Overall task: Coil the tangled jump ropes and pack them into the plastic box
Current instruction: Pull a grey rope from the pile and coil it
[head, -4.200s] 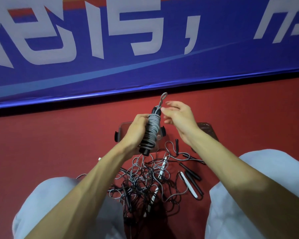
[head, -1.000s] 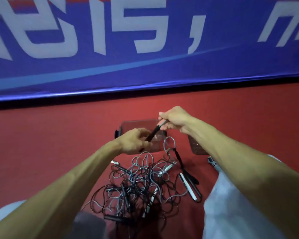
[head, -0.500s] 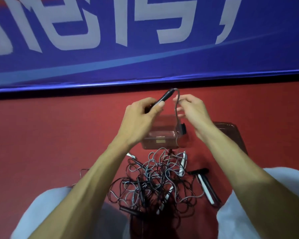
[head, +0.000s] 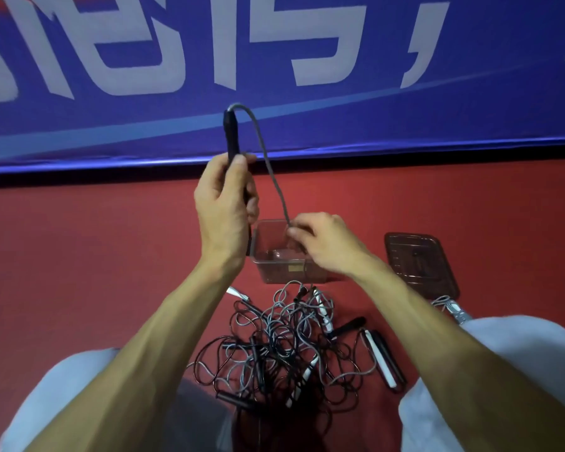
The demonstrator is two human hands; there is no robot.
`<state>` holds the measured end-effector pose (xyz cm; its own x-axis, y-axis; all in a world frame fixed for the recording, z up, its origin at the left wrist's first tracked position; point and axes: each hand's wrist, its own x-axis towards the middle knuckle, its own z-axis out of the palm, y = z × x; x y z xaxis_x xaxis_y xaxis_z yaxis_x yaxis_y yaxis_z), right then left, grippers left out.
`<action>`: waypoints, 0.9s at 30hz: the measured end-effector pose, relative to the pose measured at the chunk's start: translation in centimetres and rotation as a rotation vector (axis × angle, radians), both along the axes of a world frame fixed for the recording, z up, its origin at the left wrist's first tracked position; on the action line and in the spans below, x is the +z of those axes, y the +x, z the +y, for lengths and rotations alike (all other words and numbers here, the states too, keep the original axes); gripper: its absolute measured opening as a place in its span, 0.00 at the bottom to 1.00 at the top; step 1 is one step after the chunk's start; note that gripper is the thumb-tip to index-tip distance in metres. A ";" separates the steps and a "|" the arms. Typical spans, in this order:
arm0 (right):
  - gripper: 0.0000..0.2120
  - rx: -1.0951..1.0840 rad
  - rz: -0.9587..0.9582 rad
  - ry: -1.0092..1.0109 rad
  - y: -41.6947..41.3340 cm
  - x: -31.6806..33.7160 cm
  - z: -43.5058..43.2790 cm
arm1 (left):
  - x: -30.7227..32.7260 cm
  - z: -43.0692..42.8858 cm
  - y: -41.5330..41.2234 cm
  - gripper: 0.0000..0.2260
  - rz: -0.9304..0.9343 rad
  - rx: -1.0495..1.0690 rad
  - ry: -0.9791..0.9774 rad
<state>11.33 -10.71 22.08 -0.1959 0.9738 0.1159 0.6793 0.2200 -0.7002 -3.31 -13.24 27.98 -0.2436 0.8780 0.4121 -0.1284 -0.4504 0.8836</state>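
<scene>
My left hand [head: 224,203] grips a black jump-rope handle [head: 231,132] upright above the floor. A grey cord [head: 268,161] arcs from the handle's top down to my right hand [head: 320,243], which pinches it over the clear plastic box [head: 274,272]. A coiled rope seems to lie inside the box, blurred through its wall. Below the box a tangled heap of black and grey jump ropes [head: 284,347] lies on the red floor between my knees.
The box's brown lid [head: 421,265] lies on the floor to the right. Two black-and-white handles [head: 384,360] lie side by side right of the heap. A blue banner with white characters [head: 274,76] runs along the back. My knees frame the heap on both sides.
The coiled rope I held earlier has left my hands. My left hand has raised a new handle higher and upright, and my right hand has slid down its cord to above the box.
</scene>
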 end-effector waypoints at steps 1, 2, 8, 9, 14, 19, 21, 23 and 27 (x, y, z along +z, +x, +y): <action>0.08 -0.067 0.044 0.019 0.0 0.2 0.0 | -0.2 0.3 -0.1 0.07 0.048 0.028 -0.037; 0.09 -0.133 0.127 0.028 -0.1 0.4 -0.1 | -0.5 0.5 -0.3 0.13 0.122 0.054 -0.085; 0.06 -0.346 0.485 0.237 0.3 3.9 -1.0 | -1.9 1.0 0.0 0.05 0.175 -0.048 -0.442; 0.06 -0.346 0.589 0.234 0.4 4.6 -1.1 | -2.0 0.9 0.4 0.05 0.177 -0.112 -0.485; 0.08 -0.313 0.922 0.220 0.7 6.9 -1.6 | -2.8 0.5 2.7 0.12 0.360 -0.353 -0.534; 0.08 -0.319 1.080 0.253 1.3 8.0 -2.2 | -3.6 0.0 3.9 0.10 0.557 -0.524 -0.502; 0.08 -0.345 1.142 0.254 1.8 7.9 -2.0 | -3.5 -0.3 4.0 0.09 0.496 -0.513 -0.488; 0.07 -0.376 1.159 0.253 2.6 7.5 -1.5 | -3.3 -0.4 3.8 0.07 0.485 -0.447 -0.464; 0.07 -0.437 1.114 0.199 3.9 6.4 -0.6 | -2.9 -0.5 3.4 0.05 0.307 -0.379 -0.472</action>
